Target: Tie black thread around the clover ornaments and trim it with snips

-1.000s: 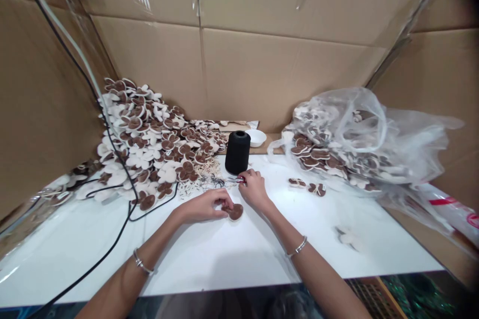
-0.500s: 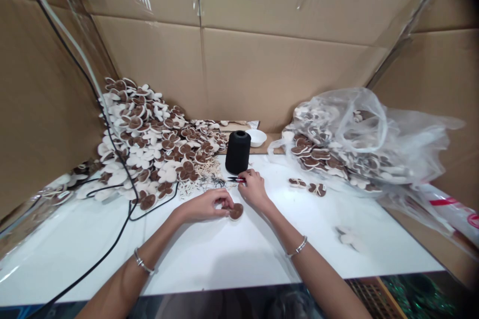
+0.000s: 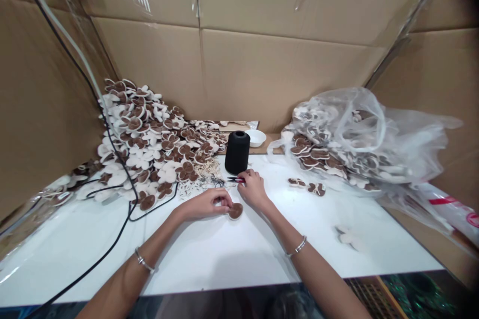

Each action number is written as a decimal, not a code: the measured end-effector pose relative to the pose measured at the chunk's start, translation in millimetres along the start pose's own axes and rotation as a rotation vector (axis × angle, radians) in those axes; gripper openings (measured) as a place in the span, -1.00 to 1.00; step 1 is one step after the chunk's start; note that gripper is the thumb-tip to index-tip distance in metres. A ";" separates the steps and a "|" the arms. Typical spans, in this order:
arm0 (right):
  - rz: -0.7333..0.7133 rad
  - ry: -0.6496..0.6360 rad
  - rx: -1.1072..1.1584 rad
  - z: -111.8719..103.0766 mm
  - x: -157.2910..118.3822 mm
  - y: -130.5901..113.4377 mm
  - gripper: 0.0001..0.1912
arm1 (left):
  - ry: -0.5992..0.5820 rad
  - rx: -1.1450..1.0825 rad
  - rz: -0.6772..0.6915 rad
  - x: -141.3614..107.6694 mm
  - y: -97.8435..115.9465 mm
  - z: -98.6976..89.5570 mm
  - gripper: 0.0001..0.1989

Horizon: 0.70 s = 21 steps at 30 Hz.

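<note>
My left hand (image 3: 205, 204) pinches the edge of a flower-shaped felt piece (image 3: 235, 211), brown with a cream border, on the white table (image 3: 209, 254). Its fingers hide the piece's left side. My right hand (image 3: 254, 189) is just beyond it, closed on small red-handled thread snips (image 3: 236, 179), with the blades pointing left. A black thread cone (image 3: 237, 152) stands upright just past the snips. A dark thread tangle (image 3: 216, 182) lies left of them.
A large heap of similar pieces (image 3: 149, 144) rises at the left, and a plastic bag of more (image 3: 359, 134) lies at the right. A white bowl (image 3: 255, 137) sits behind the cone. A black cable (image 3: 112, 219) crosses the table's left side. Cardboard walls surround the table.
My left hand has shifted slightly on the brown piece. My right hand and the snips have stayed nearly in place.
</note>
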State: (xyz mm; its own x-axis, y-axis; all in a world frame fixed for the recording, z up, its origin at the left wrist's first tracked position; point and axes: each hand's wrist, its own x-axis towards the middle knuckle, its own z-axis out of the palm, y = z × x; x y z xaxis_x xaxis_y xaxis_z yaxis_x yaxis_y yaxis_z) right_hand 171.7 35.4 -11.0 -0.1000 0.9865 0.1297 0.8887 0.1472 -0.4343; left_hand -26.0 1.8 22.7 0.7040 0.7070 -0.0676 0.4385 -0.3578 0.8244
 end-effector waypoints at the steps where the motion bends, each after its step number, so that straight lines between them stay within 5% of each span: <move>1: 0.001 -0.002 -0.002 0.1 0.0 0.0 -0.70 | 0.000 0.000 -0.001 -0.2 0.2 0.0 -0.80; 21: -0.006 -0.005 -0.024 -0.6 -0.2 -0.7 -0.69 | 0.008 0.028 0.002 0.2 0.9 0.5 -0.76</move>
State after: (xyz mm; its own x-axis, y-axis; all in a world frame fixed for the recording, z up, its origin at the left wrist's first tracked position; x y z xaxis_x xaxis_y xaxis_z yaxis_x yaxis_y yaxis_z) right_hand 171.4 35.1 -10.2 -0.1081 0.9859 0.1277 0.8986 0.1519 -0.4117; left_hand -25.2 1.3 23.2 0.7003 0.7113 -0.0612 0.4525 -0.3760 0.8086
